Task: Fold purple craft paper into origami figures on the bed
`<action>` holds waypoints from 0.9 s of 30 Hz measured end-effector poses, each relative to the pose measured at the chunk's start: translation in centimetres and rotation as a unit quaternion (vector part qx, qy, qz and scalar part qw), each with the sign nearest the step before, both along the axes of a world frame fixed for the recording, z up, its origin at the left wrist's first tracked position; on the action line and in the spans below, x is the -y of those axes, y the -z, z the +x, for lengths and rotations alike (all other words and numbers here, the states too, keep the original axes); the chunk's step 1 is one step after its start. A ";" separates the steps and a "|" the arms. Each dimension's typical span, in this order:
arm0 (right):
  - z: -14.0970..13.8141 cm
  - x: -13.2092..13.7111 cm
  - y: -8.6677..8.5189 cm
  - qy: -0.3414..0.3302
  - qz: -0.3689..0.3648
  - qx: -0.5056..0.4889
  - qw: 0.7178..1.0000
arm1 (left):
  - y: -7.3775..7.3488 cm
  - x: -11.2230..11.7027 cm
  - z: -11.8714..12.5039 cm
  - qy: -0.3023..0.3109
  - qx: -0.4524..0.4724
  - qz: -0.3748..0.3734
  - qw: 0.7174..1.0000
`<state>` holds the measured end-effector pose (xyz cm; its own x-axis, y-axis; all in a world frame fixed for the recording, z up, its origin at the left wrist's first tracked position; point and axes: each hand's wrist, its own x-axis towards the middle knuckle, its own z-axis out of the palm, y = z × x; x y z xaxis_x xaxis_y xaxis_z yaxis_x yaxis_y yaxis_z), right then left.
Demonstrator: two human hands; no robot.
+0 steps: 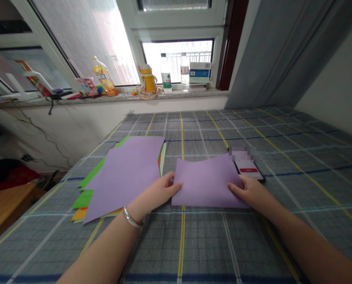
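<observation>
A single purple paper sheet (207,181) lies on the checked bed cover (211,244) in front of me. My left hand (158,192) rests at its left edge, fingertips pressing on the paper, fingers held together. At the sheet's lower right edge my right hand (249,190) lies with its fingers stretched flat on the paper. To the left sits a stack of coloured paper (122,177) with a purple sheet on top and green, orange and yellow edges showing beneath. A silver bangle (131,218) circles my left wrist.
A phone (249,169) with a lit screen lies just beyond my right hand, partly under the sheet's corner. The windowsill (110,96) at the back holds bottles, a yellow container and boxes. A wooden floor and cables show at far left. A grey curtain hangs at right.
</observation>
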<state>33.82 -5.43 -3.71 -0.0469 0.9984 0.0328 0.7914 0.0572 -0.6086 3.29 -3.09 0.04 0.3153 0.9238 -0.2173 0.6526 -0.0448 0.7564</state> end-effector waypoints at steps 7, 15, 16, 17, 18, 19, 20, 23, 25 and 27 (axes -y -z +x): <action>-0.3 0.1 1.0 0.026 -0.002 0.014 1.000 | 2.2 -0.9 0.7 -0.024 -0.084 0.120 0.989; -0.4 0.5 0.6 -0.023 0.026 0.023 0.999 | 1.8 -1.4 0.9 0.012 -0.154 0.120 0.981; -0.5 0.5 0.6 -0.031 0.032 0.030 0.999 | 1.8 -1.5 0.9 0.009 -0.157 0.120 0.980; -0.5 0.6 0.6 -0.039 0.035 0.037 0.998 | 1.8 -1.6 1.0 0.007 -0.161 0.117 0.980; -0.5 0.6 0.5 -0.046 0.033 0.044 0.997 | 1.8 -1.8 1.0 0.006 -0.166 0.113 0.980; -0.6 0.6 0.5 -0.052 0.029 0.052 0.997 | 1.8 -1.9 1.0 0.007 -0.173 0.108 0.979; -0.6 0.7 0.4 -0.056 0.026 0.062 0.996 | 1.8 -2.1 1.0 0.009 -0.180 0.102 0.978; -0.8 0.7 0.2 -0.057 0.019 0.097 0.993 | 1.9 -2.7 1.0 0.015 -0.196 0.092 0.976; -0.9 0.8 0.2 -0.053 0.018 0.121 0.991 | 2.1 -3.0 1.0 0.013 -0.200 0.096 0.975; -1.1 0.9 0.0 -0.043 0.016 0.146 0.988 | 2.3 -3.2 1.1 0.005 -0.199 0.117 0.973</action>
<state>32.73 -6.35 -3.76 -0.1443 0.9889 0.0359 0.9245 0.1477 -0.3514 4.40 0.12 -2.30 0.2581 0.9600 -0.1088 0.8906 -0.1927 0.4120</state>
